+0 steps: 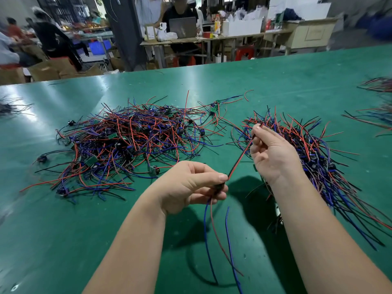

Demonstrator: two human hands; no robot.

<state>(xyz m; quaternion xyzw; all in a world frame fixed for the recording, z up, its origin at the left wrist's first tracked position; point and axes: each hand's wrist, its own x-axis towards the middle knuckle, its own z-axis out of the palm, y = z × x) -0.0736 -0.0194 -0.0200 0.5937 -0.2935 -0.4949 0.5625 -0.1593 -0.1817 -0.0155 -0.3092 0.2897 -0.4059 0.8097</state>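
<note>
The left hand (191,183) pinches a small black part (219,186) above the table (84,230), the right hand (273,153) pinches the end of its red-and-black wires (239,158), taut between them — straightening, it seems — and the next move likely calls for laying it on the right pile (318,158).

We pinch a small black part (219,186) in our left hand (192,184), its blue and red leads (206,230) hanging over the green table (63,230). Our right hand (273,153) pinches the red-and-black wire pair (239,158), stretched straight between both hands. Tangled wire piles lie at left (131,141) and right (314,149).
</note>
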